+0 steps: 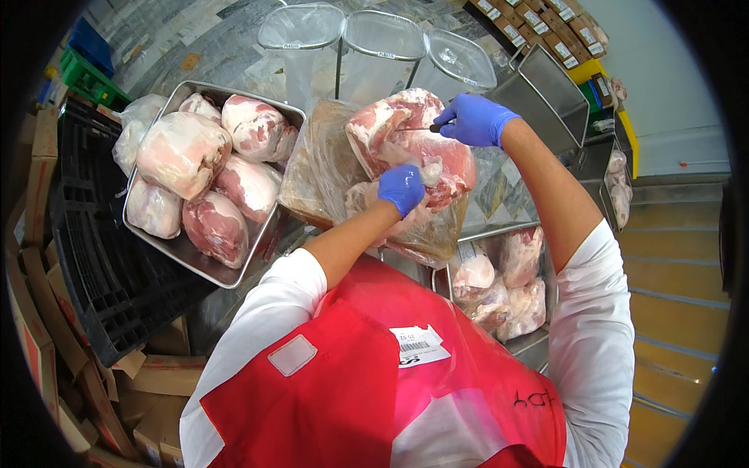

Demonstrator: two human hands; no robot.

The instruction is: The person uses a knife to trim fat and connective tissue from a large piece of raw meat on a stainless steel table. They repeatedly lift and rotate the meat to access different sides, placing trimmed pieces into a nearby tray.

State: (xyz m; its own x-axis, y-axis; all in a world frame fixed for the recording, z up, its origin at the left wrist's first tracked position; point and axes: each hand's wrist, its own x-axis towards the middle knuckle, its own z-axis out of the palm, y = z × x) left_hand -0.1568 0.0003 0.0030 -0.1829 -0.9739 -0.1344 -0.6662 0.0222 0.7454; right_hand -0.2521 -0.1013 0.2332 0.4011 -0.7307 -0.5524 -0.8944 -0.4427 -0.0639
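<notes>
A large piece of raw meat with white fat lies on a plastic-covered brown box in front of me. My right hand, in a blue glove, is closed round the black handle of a knife. Its thin blade points left and rests at the meat's upper part; how deep it goes I cannot tell. Lower down, my left hand, also blue-gloved, grips the meat beside a whitish knob. The fingertips of this hand are partly hidden.
To the left, a metal tray holds several large meat pieces, next to a black plastic pallet. Another metal tray with meat sits near my right elbow. Beyond the box stand three frames with clear bags. Flattened cardboard lies lower left.
</notes>
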